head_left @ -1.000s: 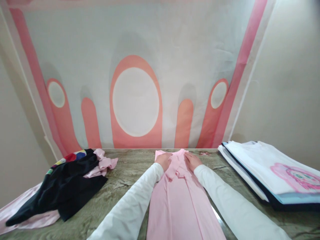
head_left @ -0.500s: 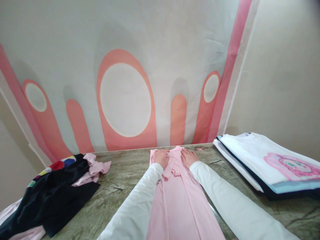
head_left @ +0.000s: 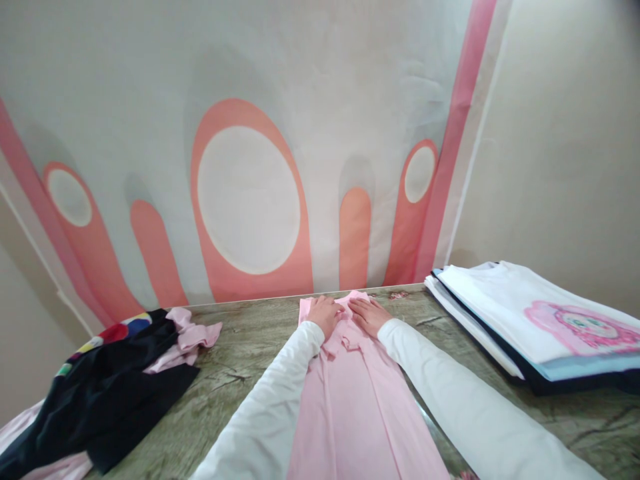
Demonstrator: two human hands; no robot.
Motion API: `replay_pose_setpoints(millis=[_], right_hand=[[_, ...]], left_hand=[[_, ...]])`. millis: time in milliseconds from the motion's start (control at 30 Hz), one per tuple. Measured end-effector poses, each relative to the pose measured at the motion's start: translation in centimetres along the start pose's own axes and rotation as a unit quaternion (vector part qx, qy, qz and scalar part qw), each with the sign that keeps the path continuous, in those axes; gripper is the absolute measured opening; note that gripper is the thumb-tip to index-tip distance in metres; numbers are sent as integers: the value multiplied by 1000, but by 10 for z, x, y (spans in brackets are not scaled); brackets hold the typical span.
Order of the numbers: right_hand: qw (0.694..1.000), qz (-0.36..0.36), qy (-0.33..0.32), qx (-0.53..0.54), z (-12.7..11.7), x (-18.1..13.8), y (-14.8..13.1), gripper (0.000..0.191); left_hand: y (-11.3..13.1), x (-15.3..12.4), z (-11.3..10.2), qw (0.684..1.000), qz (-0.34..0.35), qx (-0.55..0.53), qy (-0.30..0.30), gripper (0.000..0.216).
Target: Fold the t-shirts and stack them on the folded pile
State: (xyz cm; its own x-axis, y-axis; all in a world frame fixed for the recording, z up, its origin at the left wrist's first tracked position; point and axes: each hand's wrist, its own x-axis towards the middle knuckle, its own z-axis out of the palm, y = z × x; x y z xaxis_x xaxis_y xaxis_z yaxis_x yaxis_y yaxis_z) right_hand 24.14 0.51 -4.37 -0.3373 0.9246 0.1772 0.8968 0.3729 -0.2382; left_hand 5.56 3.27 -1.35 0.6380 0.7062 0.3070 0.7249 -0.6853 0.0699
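Note:
A pink garment lies lengthwise down the middle of the wood-grain table, folded into a narrow strip. My left hand and my right hand both rest flat on its far end, fingers stretched out, close together near the table's back edge. Both arms wear white sleeves. Small folds of the pink cloth bunch up between the two hands.
A heap of black clothing with coloured dots and crumpled pink cloth lies at the left. A stack of folded shirts, the top one white with a pink print, sits at the right. A wall with a pink and white banner stands behind.
My hands have drawn closer together on the far end of the pink garment. The view has shifted a little to the right.

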Motion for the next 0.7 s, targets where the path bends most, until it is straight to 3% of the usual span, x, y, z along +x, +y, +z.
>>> replay_pose_setpoints(millis=[100, 233, 433, 700], right_hand=[[1000, -4, 4, -7, -5, -4, -3, 47], [997, -39, 54, -34, -13, -3, -11, 39], [996, -70, 45, -31, -16, 7, -28, 27], [996, -58, 54, 33, -6, 11, -34, 26]], left_hand=[[-7, 3, -4, 999, -8, -46, 2, 12], [-23, 7, -17, 980, -1, -197, 11, 12], [-37, 2, -35, 880, -37, -472, -37, 16], [-40, 2, -29, 800, -90, -593, 7, 8]])
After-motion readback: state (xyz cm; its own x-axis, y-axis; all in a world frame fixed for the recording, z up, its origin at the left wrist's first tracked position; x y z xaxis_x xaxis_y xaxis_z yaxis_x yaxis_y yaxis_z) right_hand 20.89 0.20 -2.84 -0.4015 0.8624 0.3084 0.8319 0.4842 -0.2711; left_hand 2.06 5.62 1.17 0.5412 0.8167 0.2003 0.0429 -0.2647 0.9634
